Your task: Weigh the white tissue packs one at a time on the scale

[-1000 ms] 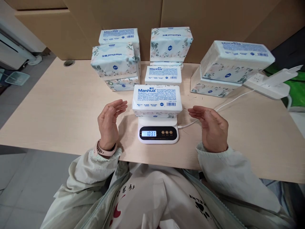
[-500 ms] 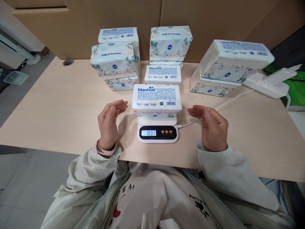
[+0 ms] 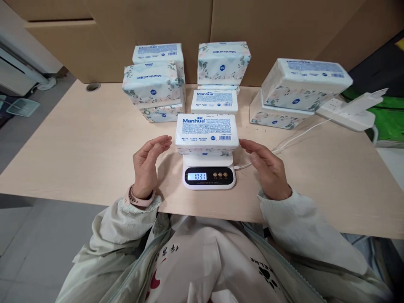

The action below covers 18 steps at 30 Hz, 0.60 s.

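Note:
A pack of tissues [image 3: 206, 131] with blue print lies on a white digital kitchen scale [image 3: 208, 176], whose lit display reads 103.1. My left hand [image 3: 147, 164] is a little to the left of the pack, fingers stretched out and holding nothing. On the other side, my right hand [image 3: 268, 168] has its fingers extended, their tips at or very near the pack's right end; whether they touch it I cannot tell. A pink band is on my left wrist.
More tissue packs stand behind the scale: a left stack [image 3: 151, 84], a middle group [image 3: 222, 65] and a right stack [image 3: 303, 84]. A white power strip [image 3: 347, 111] lies at the right, its cable [image 3: 303, 134] running to the scale. Cardboard [image 3: 158, 21] backs the table [image 3: 78, 147].
My right hand has moved left, up to the pack's right end. My left hand has shifted only slightly. The view has tilted a little; the reading is the same.

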Tool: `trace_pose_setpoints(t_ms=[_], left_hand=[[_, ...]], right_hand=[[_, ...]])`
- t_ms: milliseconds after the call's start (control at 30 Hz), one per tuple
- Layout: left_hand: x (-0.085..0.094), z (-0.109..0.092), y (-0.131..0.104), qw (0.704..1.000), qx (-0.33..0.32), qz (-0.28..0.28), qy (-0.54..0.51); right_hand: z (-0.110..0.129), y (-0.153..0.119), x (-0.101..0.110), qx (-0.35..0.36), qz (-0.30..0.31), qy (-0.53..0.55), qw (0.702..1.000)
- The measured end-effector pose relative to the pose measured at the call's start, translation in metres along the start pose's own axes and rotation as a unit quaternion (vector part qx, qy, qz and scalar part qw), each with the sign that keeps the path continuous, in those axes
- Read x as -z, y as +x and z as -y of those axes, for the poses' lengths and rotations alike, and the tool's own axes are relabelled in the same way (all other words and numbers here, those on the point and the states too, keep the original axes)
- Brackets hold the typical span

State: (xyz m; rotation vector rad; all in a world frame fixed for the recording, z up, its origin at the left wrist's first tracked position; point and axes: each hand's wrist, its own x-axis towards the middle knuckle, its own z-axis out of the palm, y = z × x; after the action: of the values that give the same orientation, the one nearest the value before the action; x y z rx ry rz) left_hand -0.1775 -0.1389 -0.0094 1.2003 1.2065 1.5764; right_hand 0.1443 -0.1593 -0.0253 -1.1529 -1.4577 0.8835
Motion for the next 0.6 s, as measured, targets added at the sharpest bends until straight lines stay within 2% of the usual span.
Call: trace_pose_setpoints(t_ms=[67,200,300,400,467,533,600], left_hand=[[0.001,0.003,-0.003,0.999,0.013,0.038,0.002],[-0.003,0.003,-0.008,0.988,0.049,0.146,-0.003],[-0.016,-0.010,-0.001,0.983,0.010,0.184,-0.001],[-0.034,-0.027,0.025,0.971,-0.080,0.227,0.007],[-0.048,-0.031,0.051,0.960,-0.132,0.247,0.013],[-0.062,-0.026,0.080,0.952,-0.157,0.261,0.013],[-0.075,-0.013,0.107,0.947,-0.169,0.271,0.016]], right_hand=[[-0.003,0.001,-0.004,0.013,0.030,-0.033,0.999],[0.002,0.003,-0.014,0.035,0.142,-0.036,0.989],[0.017,0.011,-0.016,0.051,0.147,-0.036,0.987],[0.025,0.038,-0.013,0.098,0.104,-0.034,0.989],[0.021,0.065,-0.011,0.125,0.079,-0.036,0.988],[0.009,0.096,-0.010,0.137,0.061,-0.039,0.988],[-0.008,0.124,-0.012,0.133,0.048,-0.033,0.989]])
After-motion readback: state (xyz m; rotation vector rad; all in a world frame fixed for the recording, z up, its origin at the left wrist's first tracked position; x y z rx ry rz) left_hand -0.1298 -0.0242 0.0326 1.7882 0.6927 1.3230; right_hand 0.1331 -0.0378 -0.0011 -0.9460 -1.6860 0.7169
